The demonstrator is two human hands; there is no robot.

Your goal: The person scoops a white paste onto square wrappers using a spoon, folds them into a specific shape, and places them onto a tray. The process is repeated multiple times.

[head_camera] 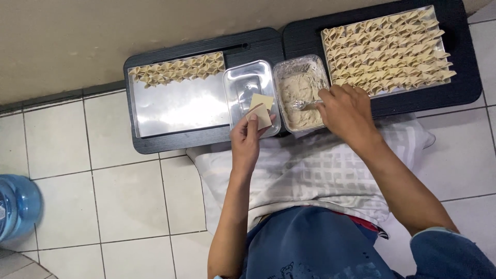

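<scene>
White square floor tiles (129, 191) with grey grout ran under everything, meeting a beige wall (77, 41) along the top; at the far left edge stood a translucent blue plastic water jug (18, 206). Two low black ribbed plastic tables (155, 142) sat side by side against the wall. On the left one lay a shiny flat steel tray (175, 108) bearing rows of folded pale dumplings (178, 70) along its far edge. Beside it rested a small rounded steel pan (243, 82) holding a square wrapper (262, 99). The left hand (247, 137) pinched a thin pale square dough wrapper (260, 116) between thumb and fingers, just above that pan, tilted with one corner pointing toward the wall. Next came a clear rectangular plastic tub of beige paste filling (299, 93), where the right hand (347, 111) gripped a metal fork (305, 105), lying roughly crosswise, tines leftward. Farthest right, a second tray was packed with dumplings (387, 49). A white checked cloth (310, 165) covered the lap.
</scene>
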